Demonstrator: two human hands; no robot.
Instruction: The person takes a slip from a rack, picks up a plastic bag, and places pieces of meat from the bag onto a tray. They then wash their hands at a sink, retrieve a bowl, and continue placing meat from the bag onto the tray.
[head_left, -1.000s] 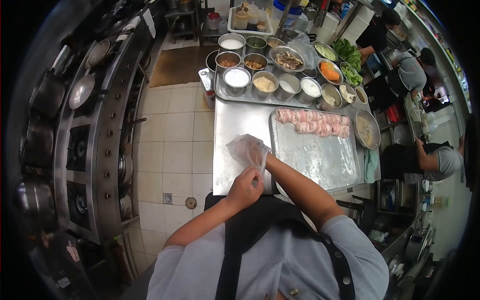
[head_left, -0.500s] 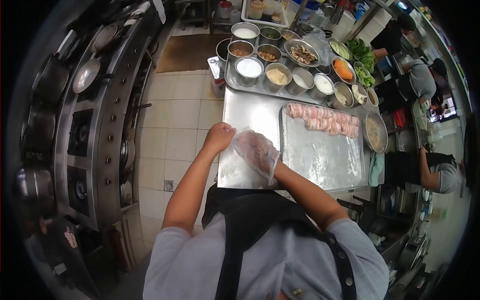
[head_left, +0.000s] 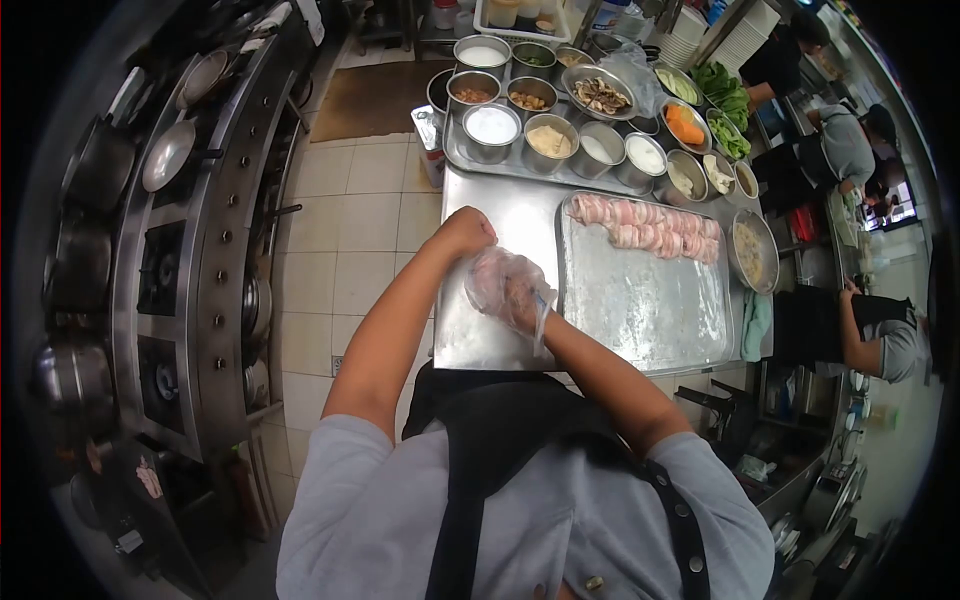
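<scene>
My right hand (head_left: 512, 290) is inside a loose clear plastic glove, over the left part of the steel table (head_left: 470, 345). Its fingers are blurred by the plastic. Bare and closed, my left hand (head_left: 466, 232) is just beyond the gloved one, near the table's left edge; what its fingers hold, if anything, is hidden. To the right lies a metal tray (head_left: 640, 310) with two rows of pink and white meat rolls (head_left: 665, 240) along its far side. Neither hand touches the tray.
Steel containers of ingredients (head_left: 550, 140) stand behind on another tray. A pan (head_left: 752, 250) and a green cloth (head_left: 757, 325) are at the right edge. The stove (head_left: 190, 290) is at far left. Co-workers (head_left: 850, 150) stand at the right.
My left hand has moved up and to the right. The gloved right hand has shifted slightly, and the view has moved a little.
</scene>
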